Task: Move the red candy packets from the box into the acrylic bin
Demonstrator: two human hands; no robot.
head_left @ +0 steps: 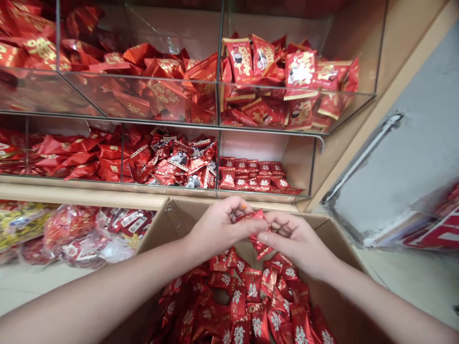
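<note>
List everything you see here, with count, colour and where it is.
held packets: a few, red, pinched between both hands above the box
cardboard box: one, brown, bottom centre
loose packets: many, red with white print, inside the box
glass bins: two rows, clear, on the shelf above
binned candy: many, red and gold, filling the bins
stacked small packets: many, red, lower right bin
bagged candy: several clear bags, red and yellow, left of the box
left hand: gripping the packets
right hand: gripping the packets
</note>
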